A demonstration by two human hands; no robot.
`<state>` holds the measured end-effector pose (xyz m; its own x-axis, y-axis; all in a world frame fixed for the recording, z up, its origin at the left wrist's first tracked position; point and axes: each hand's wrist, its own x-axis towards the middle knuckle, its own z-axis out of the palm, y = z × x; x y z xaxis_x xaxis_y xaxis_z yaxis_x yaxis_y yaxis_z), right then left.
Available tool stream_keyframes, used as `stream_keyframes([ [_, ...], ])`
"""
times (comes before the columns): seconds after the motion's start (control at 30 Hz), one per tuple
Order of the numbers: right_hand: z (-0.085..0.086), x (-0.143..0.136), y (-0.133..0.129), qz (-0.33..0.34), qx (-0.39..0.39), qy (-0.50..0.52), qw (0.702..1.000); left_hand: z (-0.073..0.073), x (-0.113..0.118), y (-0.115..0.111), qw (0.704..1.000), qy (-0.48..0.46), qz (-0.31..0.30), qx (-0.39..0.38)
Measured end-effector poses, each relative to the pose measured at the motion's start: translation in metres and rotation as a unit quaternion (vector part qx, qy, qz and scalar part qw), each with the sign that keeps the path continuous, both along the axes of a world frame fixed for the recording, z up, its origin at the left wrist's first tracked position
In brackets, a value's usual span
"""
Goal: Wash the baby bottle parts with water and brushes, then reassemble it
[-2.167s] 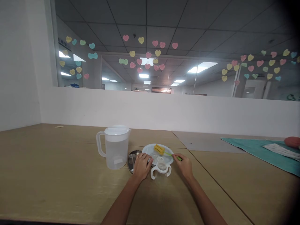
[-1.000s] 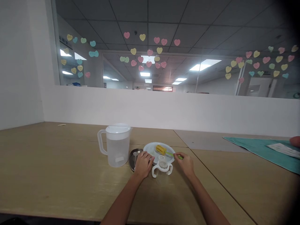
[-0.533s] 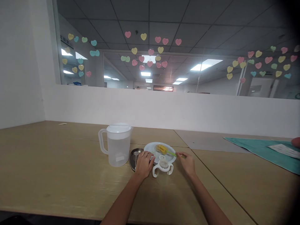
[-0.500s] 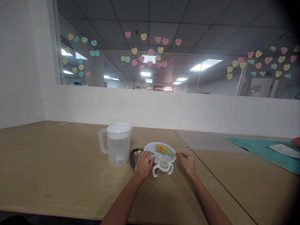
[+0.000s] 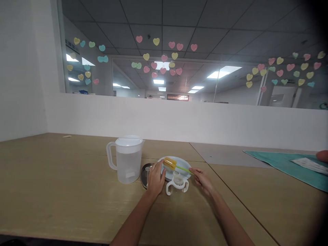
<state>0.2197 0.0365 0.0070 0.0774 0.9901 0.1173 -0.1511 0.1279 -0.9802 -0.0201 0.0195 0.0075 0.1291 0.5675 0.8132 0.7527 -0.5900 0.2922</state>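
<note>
1. Right hand (image 5: 202, 179) grips the brush (image 5: 171, 164), its yellow head over the white plate (image 5: 181, 162).
2. Left hand (image 5: 155, 177) is beside that head; its hold is unclear.
3. Scrubbing seems underway; continuing calls for a steady handle.

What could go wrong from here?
The pitcher appears to hold liquid and stands to the left of the left hand; a leftward jerk might knock it.
The white two-handled part sits by the near rim of the plate, so a low sweep of the brush could bump it.
The right hand grips the brush by its green handle, so the yellow head may twist or swing.
</note>
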Motion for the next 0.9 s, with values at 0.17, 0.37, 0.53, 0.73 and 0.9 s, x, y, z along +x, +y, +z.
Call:
stream_keyframes([
  [0.17,-0.002,0.004,0.001,0.042,0.026,0.014,0.999,0.003,0.002,-0.004,0.998,-0.054,-0.030,0.019],
  [0.37,-0.004,0.005,-0.001,0.072,0.044,0.010,0.996,0.005,0.002,-0.007,0.991,-0.120,-0.051,-0.002],
  [0.53,-0.006,0.003,0.000,0.058,0.054,0.042,0.996,0.003,0.002,-0.002,0.979,-0.191,-0.042,-0.059],
  [0.73,-0.005,0.010,0.004,-0.039,0.060,0.105,0.992,0.008,-0.014,0.007,0.959,-0.260,0.112,0.015],
  [0.9,-0.005,0.014,0.005,-0.076,0.053,0.119,0.989,-0.001,-0.024,0.016,0.968,-0.199,0.148,-0.047],
])
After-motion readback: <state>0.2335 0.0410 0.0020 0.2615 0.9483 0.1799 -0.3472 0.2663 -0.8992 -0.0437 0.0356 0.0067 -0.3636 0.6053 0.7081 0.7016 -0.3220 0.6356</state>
